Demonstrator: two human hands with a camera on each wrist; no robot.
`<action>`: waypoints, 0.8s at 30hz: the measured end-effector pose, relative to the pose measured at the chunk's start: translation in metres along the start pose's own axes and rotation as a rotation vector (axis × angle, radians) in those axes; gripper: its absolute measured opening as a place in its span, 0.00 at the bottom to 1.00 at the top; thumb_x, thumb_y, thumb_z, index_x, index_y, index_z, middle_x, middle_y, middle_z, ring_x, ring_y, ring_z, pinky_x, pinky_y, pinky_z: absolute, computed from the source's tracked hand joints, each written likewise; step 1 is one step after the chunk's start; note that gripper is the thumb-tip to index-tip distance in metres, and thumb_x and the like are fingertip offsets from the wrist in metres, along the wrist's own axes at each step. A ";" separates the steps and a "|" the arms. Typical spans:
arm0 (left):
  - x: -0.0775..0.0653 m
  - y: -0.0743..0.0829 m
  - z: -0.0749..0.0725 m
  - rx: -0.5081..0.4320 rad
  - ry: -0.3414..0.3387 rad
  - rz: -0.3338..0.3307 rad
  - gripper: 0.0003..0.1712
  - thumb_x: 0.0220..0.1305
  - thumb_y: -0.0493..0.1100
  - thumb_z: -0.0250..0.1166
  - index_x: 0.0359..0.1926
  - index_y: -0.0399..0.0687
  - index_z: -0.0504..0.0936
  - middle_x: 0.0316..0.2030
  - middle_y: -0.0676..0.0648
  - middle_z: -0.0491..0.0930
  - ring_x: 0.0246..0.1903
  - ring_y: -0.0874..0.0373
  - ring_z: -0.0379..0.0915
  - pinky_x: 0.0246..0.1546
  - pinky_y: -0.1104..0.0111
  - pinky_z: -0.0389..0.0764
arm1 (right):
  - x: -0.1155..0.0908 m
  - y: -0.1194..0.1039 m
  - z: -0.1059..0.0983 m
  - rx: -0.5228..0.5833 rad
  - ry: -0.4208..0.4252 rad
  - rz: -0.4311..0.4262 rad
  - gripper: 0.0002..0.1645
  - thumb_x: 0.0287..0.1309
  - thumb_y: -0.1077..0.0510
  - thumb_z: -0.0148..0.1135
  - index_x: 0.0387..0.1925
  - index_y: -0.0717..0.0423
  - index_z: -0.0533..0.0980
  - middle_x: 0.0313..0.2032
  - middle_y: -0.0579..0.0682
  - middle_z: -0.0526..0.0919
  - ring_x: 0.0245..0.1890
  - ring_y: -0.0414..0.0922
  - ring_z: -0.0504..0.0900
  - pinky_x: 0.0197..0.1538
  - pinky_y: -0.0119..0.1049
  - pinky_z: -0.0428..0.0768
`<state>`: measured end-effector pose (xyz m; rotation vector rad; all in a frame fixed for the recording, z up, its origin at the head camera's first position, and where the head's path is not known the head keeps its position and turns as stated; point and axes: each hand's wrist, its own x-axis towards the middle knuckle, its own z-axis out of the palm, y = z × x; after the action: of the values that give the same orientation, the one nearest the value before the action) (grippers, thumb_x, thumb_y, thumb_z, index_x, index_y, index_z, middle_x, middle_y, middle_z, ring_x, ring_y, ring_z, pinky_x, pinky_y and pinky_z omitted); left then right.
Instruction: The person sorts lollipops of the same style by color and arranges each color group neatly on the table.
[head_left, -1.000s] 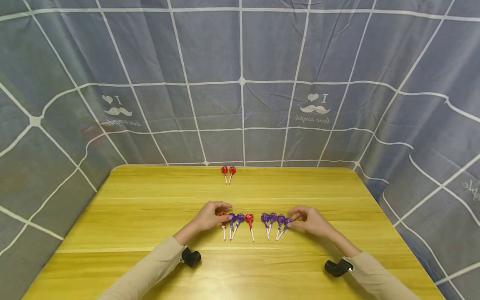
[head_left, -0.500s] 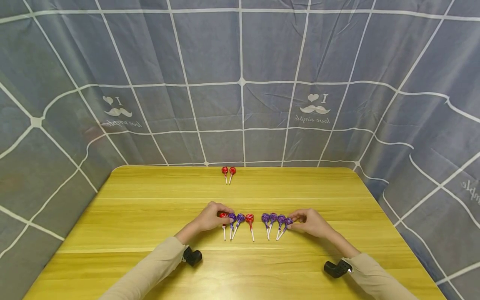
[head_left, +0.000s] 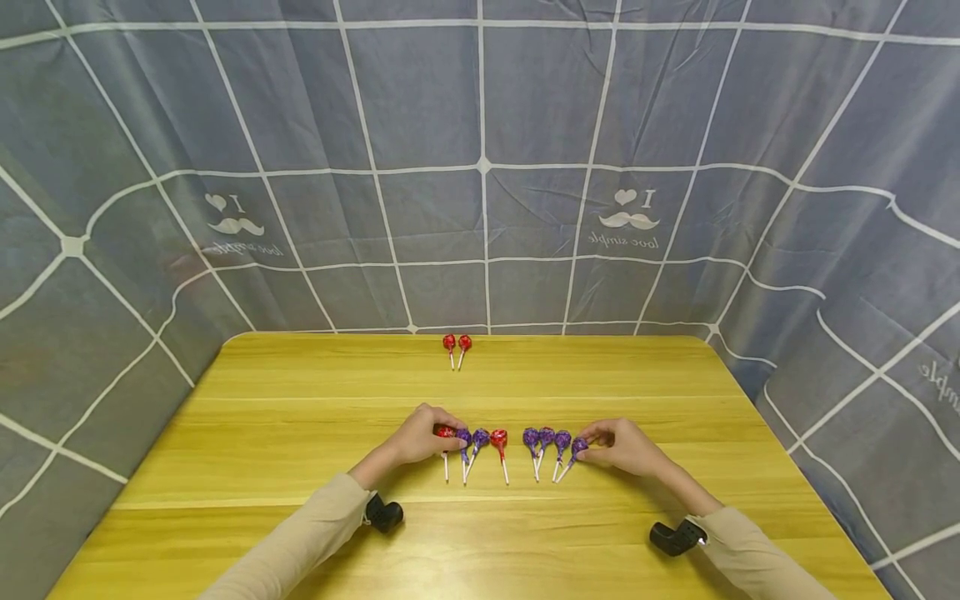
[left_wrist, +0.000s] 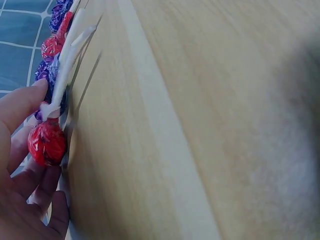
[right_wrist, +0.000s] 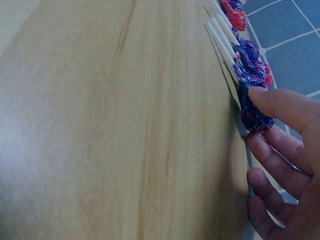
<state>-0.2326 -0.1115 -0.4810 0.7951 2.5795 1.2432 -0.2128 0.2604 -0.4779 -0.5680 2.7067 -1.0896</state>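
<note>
Lollipops (head_left: 531, 437) in shiny red and purple wrappers lie in two loose groups across the middle of the worktop (head_left: 315, 387), heads toward the curtain (head_left: 420, 208) and white sticks (head_left: 506, 473) toward the person. The left group runs red, purple, purple, red; the right group is four purple ones, close together.

The left hand (head_left: 420, 435) has its thumb against the purple second lollipop (head_left: 464, 434), fingers curled round the far side of the head, so it appears pinched. The red end lollipop (left_wrist: 47, 145) sits right in front of those fingers; whether they touch it I cannot tell. The right hand (head_left: 622, 446) pinches the head of the outermost purple lollipop (head_left: 578, 447) between thumb and fingertips.

Well apart from both groups, a far red pair (head_left: 465, 342) lies near the back edge.

Each sweet should be light, with a hard head and a stiff, thin stick. The crinkled wrapping may slide a little under the fingers, and a round head would probably roll if nudged. A light thumb-and-finger pinch across the head looks the surest hold; gripping by the stick would likely let the head swing.
</note>
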 end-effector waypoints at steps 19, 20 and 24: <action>-0.002 0.002 0.000 -0.074 0.073 -0.117 0.17 0.60 0.45 0.68 0.48 0.41 0.84 0.44 0.43 0.86 0.39 0.58 0.77 0.43 0.66 0.77 | 0.003 0.006 -0.021 0.147 -0.028 0.025 0.22 0.52 0.54 0.71 0.46 0.63 0.80 0.31 0.50 0.82 0.26 0.34 0.74 0.30 0.28 0.73; -0.001 0.003 -0.001 -0.086 0.083 -0.121 0.17 0.60 0.45 0.68 0.48 0.41 0.84 0.44 0.43 0.86 0.41 0.57 0.78 0.45 0.64 0.77 | 0.004 0.004 -0.022 0.145 -0.026 0.026 0.22 0.52 0.54 0.71 0.46 0.63 0.80 0.31 0.49 0.82 0.26 0.34 0.73 0.30 0.28 0.73; 0.000 0.005 -0.004 -0.139 0.127 -0.133 0.17 0.60 0.44 0.67 0.49 0.42 0.84 0.44 0.43 0.85 0.42 0.50 0.82 0.48 0.59 0.79 | 0.011 -0.004 -0.025 0.150 -0.013 0.014 0.21 0.53 0.54 0.70 0.47 0.62 0.80 0.33 0.52 0.83 0.28 0.35 0.75 0.30 0.28 0.73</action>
<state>-0.2317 -0.1119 -0.4741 0.5250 2.5589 1.4561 -0.2291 0.2689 -0.4574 -0.5292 2.5860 -1.2668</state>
